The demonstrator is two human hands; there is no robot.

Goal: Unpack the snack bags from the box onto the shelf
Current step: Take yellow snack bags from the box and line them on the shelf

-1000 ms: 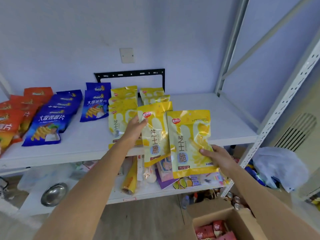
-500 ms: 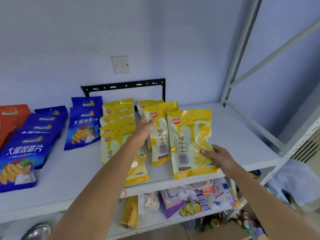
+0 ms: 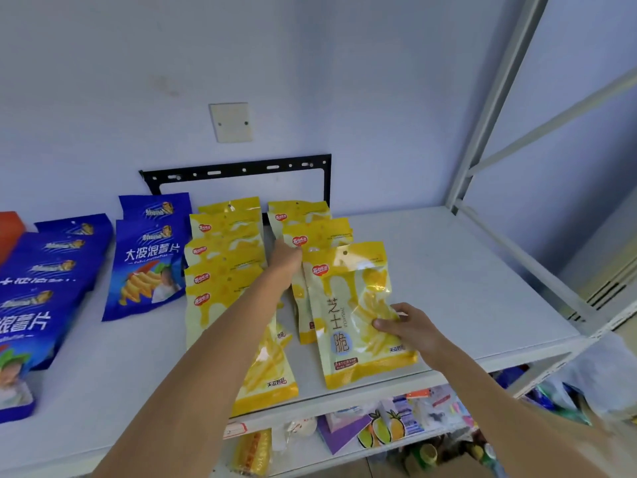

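I see my right hand [image 3: 408, 327] at centre right of the frame, fingers curled over the right edge of a glossy yellow snack bag with a red heart logo [image 3: 355, 315], pinching it about halfway down. This bag sits at the front of the white metal shelf board [image 3: 465, 281], its bottom edge close to the shelf lip; I cannot tell whether it lies flat or is raised slightly. My left hand [image 3: 286, 262] reaches further in, at the middle of the frame, touching the left edge of a second yellow bag [image 3: 317, 236] just behind the first; the fingers are hidden behind the bags, so I cannot tell how they are set. A third yellow bag [image 3: 296, 212] shows behind that one.

Left of my forearm runs an overlapping column of matching yellow bags [image 3: 224, 257] from the back wall to the front edge. Further left lie blue crisp bags with white lettering [image 3: 148, 257], more of them [image 3: 38, 291] along the left border, and an orange packet corner [image 3: 10, 229] at the far left.

On the wall are a black metal mounting bracket [image 3: 238, 170] and a cream blank wall plate [image 3: 231, 121]. The lower shelf [image 3: 310, 453], at the bottom of the frame, carries mixed colourful packets.
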